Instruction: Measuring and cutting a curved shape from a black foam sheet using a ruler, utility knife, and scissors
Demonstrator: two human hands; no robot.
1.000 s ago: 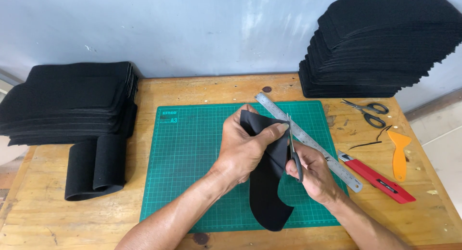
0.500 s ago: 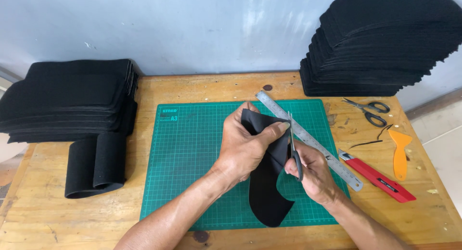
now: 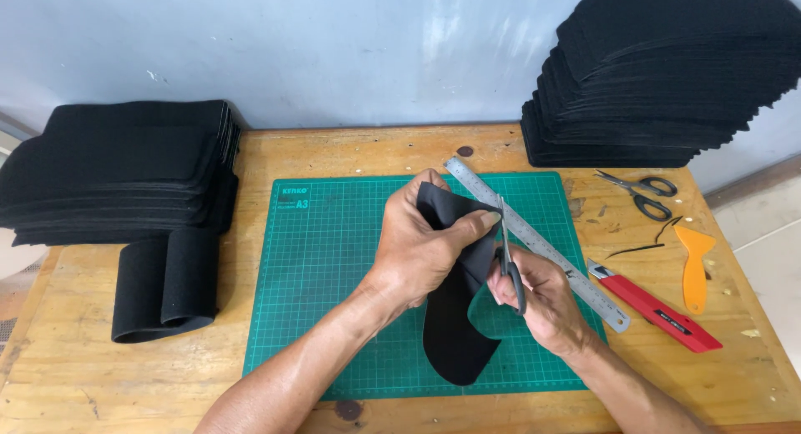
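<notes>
We see left hand [image 3: 421, 250] pinching black fabric piece [image 3: 455, 334]; right hand [image 3: 538, 296] closed on scissors [image 3: 507, 259], apparently mid-cut; next needs steady feed along edge.

Bright, even light; sharp focus, soft shadows.

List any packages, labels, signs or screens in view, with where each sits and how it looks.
No packages, signs or screens.
Cutting mat: pale printed mark in its far-left corner, on green.
Utility knife: small light print on its red body, right of the mat.
Steel ruler: fine scale markings, lying diagonally across the mat.
</notes>
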